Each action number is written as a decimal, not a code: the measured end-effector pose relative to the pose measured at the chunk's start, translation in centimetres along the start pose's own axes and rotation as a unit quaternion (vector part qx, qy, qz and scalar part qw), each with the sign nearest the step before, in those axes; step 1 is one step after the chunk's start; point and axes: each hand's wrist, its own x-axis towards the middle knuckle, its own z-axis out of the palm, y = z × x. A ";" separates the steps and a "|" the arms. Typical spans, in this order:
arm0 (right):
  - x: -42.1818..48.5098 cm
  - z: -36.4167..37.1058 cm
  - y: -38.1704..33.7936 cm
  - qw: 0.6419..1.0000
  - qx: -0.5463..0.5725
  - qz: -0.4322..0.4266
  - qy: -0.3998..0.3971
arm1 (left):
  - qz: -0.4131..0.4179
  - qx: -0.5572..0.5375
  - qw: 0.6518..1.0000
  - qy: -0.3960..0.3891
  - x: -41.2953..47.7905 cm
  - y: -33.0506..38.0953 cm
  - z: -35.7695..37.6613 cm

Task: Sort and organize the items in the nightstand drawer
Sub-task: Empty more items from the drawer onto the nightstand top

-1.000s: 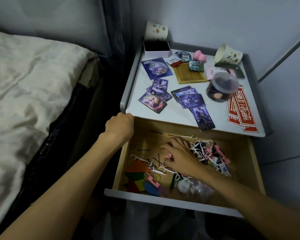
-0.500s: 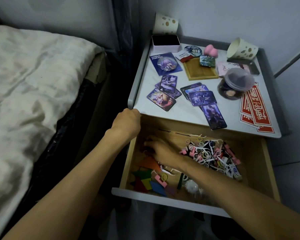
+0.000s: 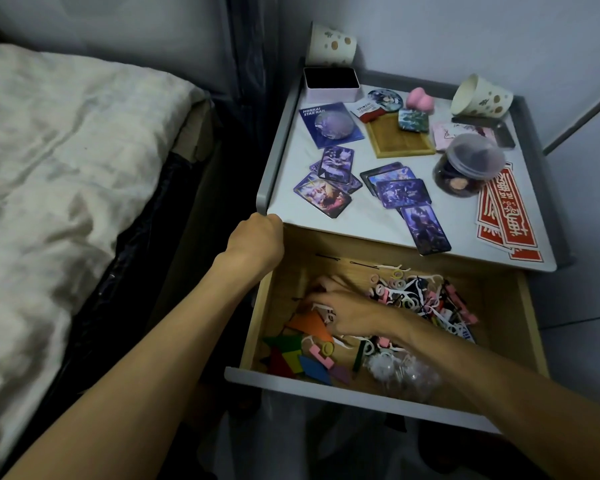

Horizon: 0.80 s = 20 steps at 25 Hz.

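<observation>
Your right hand (image 3: 347, 311) lies low in the open drawer (image 3: 326, 389), its fingers stretched but blurred, so you cannot tell whether it pinches anything; your left hand (image 3: 257, 240) is curled at the nightstand top's (image 3: 361, 216) front corner, fingers hidden. Just right of your right hand, the floss picks and hair ties (image 3: 420, 299) look light, springy and tangled; lift them by small pinches; the tangram pieces (image 3: 298, 355) nearer you are stiff and flat; a clear plastic bag (image 3: 395, 370) under your forearm crowds the front.

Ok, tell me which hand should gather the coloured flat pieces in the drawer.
Right. The right hand is inside the drawer, just above the coloured flat pieces; the left hand grips the nightstand top at its corner, outside the drawer.
</observation>
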 end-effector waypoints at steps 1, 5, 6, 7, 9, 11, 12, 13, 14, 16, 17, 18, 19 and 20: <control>0.1 0.0 0.0 1.000 -0.002 0.003 -0.005 | 0.003 0.001 1.000 0.000 0.0 0.0 0.0; 0.8 -0.1 -1.1 0.999 -0.049 0.004 0.010 | 0.012 0.005 1.000 -0.002 0.1 -0.1 0.1; 1.1 0.0 -1.4 0.998 -0.066 -0.002 0.015 | 0.012 0.005 1.000 -0.003 0.2 -0.1 0.1; 1.3 0.2 -1.7 0.997 -0.075 -0.007 0.017 | 0.013 0.004 1.000 -0.004 0.2 -0.1 0.1; 1.6 0.4 -2.4 0.997 -0.073 -0.015 0.018 | 0.013 0.004 1.000 -0.008 0.2 -0.1 0.0; 1.8 0.5 -3.0 0.998 -0.066 -0.024 0.006 | 0.010 0.001 1.000 -0.011 0.1 0.0 0.0; 1.8 0.5 -3.5 0.997 -0.065 -0.026 -0.008 | 0.008 0.000 1.000 -0.011 0.1 0.0 0.0; 1.9 0.5 -3.7 0.997 -0.066 -0.028 -0.017 | 0.007 0.000 1.000 -0.009 0.1 0.1 0.0; 1.9 0.5 -3.8 0.997 -0.067 -0.034 -0.017 | 0.007 0.003 1.000 -0.006 0.1 0.1 0.0; 1.9 0.8 -3.9 0.996 -0.068 -0.060 0.004 | 0.005 0.006 1.000 -0.004 0.1 0.1 0.0; 1.8 0.9 -3.6 0.995 -0.067 -0.069 0.022 | 0.005 0.006 1.000 -0.004 0.2 0.1 0.1; 1.7 1.0 -3.2 0.995 -0.069 -0.069 0.033 | 0.005 0.004 1.000 -0.004 0.3 0.1 0.2; 1.5 1.0 -2.7 0.995 -0.070 -0.064 0.037 | 0.007 0.000 1.000 -0.004 0.4 0.0 0.3; 1.3 0.9 -2.2 0.995 -0.073 -0.057 0.040 | 0.008 -0.005 1.000 -0.004 0.5 0.0 0.4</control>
